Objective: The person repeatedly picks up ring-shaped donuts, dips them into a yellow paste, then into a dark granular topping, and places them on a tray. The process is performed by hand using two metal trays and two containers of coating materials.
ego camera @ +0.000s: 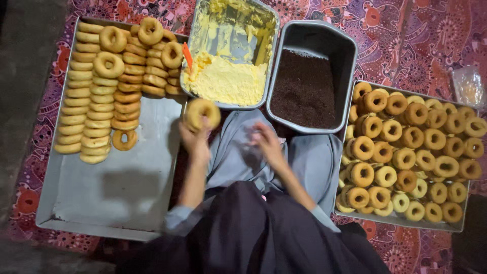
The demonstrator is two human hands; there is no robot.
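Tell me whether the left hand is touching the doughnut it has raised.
Touching. The head view shows the left hand with its fingers closed around the lower edge of the doughnut, holding it up just in front of the cream tray.

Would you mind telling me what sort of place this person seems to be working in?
Probably a small, informal doughnut-making spot on the floor: metal trays of ring doughnuts rest on a patterned cloth, with tubs of yellow cream and dark sprinkles. The left hand holds one doughnut.
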